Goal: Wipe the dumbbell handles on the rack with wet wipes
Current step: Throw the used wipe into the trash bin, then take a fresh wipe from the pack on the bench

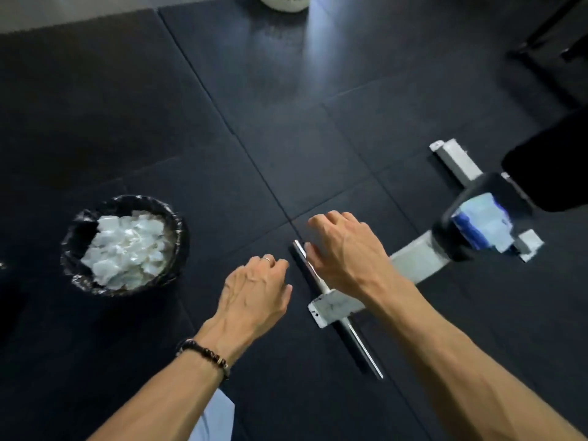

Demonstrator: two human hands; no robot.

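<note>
No dumbbell or rack shows in this view. My left hand [254,288], with a ring and a beaded bracelet, hovers over the black floor with its fingers curled in and nothing visible in it. My right hand [343,249] hangs palm down over the end of a chrome bar [359,348], fingers curled under, thumb beside the bar; no wipe can be seen in it. A blue and white pack of wet wipes [483,226] rests on a black pad to the right, about a hand's length from my right hand.
A round bin with a black liner [178,237], full of crumpled white wipes, stands on the floor at the left. A white metal frame [416,259] carrying the chrome bar lies on the black rubber mats. A pale round object [283,1] sits at the top edge.
</note>
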